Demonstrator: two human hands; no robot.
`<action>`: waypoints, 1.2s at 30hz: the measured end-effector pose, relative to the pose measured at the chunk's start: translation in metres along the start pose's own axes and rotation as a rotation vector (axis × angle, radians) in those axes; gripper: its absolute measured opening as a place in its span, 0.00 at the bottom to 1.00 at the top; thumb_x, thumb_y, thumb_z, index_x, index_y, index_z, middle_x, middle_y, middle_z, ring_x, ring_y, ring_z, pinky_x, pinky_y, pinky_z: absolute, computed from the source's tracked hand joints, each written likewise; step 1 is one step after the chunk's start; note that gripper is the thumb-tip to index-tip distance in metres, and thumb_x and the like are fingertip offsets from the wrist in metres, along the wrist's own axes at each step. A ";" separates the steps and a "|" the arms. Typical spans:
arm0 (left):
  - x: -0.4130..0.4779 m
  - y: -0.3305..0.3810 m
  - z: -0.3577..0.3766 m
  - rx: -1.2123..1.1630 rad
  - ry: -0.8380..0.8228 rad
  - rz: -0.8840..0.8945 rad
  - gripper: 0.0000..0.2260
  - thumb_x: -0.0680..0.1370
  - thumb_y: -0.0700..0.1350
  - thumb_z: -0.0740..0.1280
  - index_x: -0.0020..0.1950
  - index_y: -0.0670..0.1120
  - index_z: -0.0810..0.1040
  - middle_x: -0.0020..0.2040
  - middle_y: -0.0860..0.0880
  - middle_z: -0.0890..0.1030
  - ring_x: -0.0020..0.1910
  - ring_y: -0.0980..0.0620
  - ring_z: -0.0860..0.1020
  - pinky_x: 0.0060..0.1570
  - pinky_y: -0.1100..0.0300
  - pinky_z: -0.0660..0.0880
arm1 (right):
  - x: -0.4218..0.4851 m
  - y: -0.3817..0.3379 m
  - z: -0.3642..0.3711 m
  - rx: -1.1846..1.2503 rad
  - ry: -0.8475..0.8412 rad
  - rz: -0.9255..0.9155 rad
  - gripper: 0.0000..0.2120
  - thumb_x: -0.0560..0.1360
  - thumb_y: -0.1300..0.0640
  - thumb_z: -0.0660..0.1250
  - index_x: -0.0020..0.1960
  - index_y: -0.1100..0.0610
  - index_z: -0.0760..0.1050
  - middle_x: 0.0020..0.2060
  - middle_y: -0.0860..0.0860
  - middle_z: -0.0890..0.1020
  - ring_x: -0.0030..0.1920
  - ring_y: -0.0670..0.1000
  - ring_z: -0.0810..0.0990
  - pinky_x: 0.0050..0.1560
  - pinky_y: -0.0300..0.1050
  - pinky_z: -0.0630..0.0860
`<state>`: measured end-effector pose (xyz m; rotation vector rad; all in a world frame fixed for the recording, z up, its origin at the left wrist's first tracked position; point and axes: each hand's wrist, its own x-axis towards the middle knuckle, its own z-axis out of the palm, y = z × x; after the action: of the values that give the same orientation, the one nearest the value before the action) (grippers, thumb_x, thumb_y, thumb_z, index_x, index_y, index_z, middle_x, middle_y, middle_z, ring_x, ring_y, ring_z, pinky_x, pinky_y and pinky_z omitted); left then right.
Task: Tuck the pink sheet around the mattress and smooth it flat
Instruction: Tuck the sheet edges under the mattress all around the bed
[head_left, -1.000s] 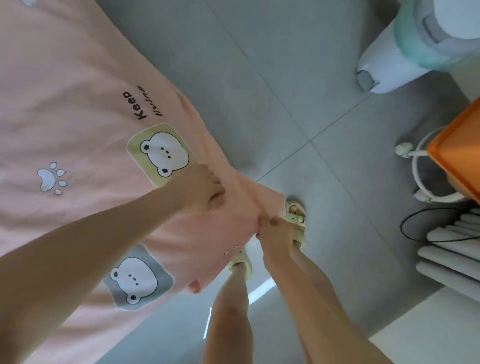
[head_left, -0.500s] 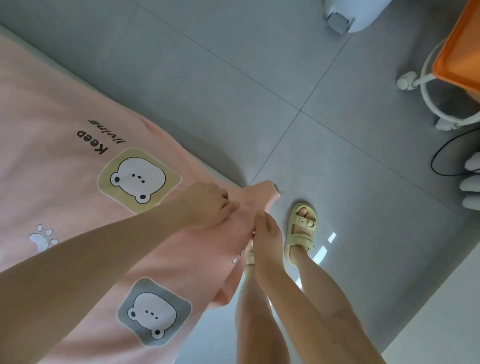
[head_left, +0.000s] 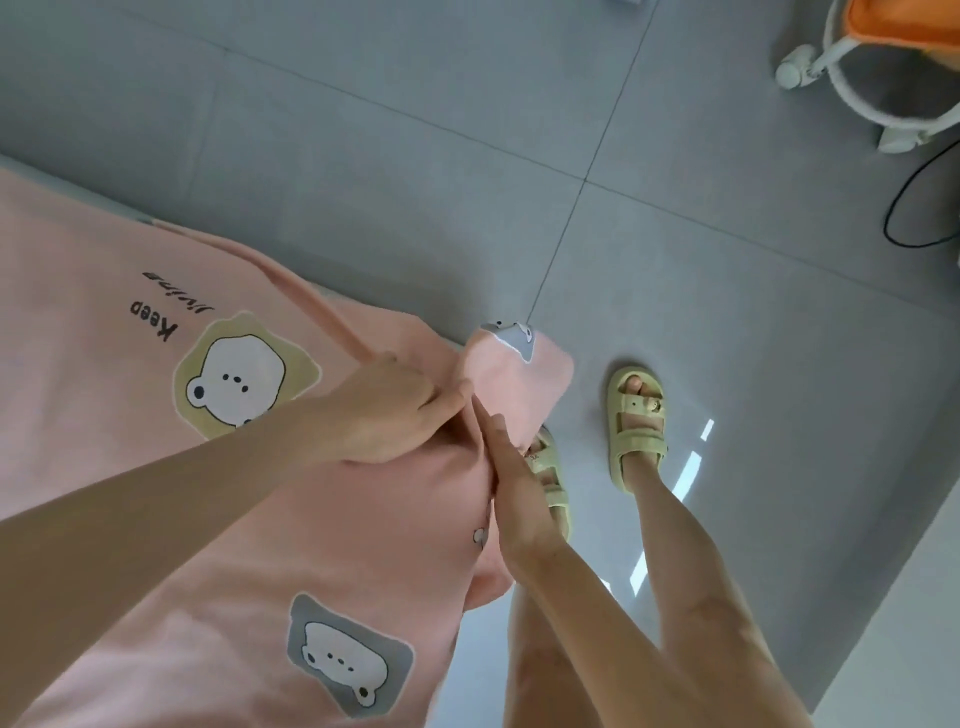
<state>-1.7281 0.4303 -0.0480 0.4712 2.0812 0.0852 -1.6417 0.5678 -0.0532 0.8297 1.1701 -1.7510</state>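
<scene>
Place: at the mattress corner, above grey floor (head_left: 415, 130)
Left hand (head_left: 384, 410): fingers curled, pinching sheet (head_left: 104, 291) fold
Right hand (head_left: 514, 483): fingers straight, pressing sheet's corner

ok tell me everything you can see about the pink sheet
The pink sheet looks like soft matte cloth, printed with white bear faces on yellow and grey patches, plus black "Keep" lettering. It covers the bed at lower left. Its corner is bunched and juts out over the grey floor, untucked. The left hand grips the gathered cloth; the right hand rests against the fold with straight fingers.
</scene>
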 end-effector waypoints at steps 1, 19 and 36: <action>-0.008 0.001 -0.006 -0.012 -0.015 0.024 0.39 0.74 0.64 0.34 0.41 0.40 0.78 0.41 0.47 0.81 0.44 0.48 0.75 0.60 0.57 0.62 | -0.001 -0.001 0.005 0.023 -0.042 0.010 0.19 0.78 0.36 0.52 0.59 0.37 0.77 0.60 0.48 0.79 0.63 0.52 0.75 0.71 0.55 0.65; -0.052 -0.007 -0.045 -0.362 0.417 0.116 0.30 0.74 0.64 0.45 0.47 0.51 0.83 0.48 0.56 0.83 0.51 0.57 0.77 0.54 0.60 0.70 | -0.045 -0.016 0.025 0.233 -0.251 0.224 0.20 0.79 0.38 0.51 0.46 0.51 0.75 0.47 0.50 0.85 0.53 0.48 0.82 0.55 0.40 0.77; -0.092 0.012 -0.038 -0.159 0.054 0.154 0.34 0.77 0.65 0.38 0.45 0.51 0.81 0.46 0.53 0.80 0.50 0.53 0.75 0.53 0.57 0.69 | -0.063 0.014 0.053 0.241 -0.118 0.200 0.21 0.78 0.37 0.51 0.45 0.44 0.80 0.42 0.44 0.86 0.51 0.45 0.82 0.56 0.41 0.74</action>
<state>-1.7138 0.4123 0.0495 0.5362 2.0683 0.3545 -1.6068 0.5330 0.0141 0.9372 0.7803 -1.7690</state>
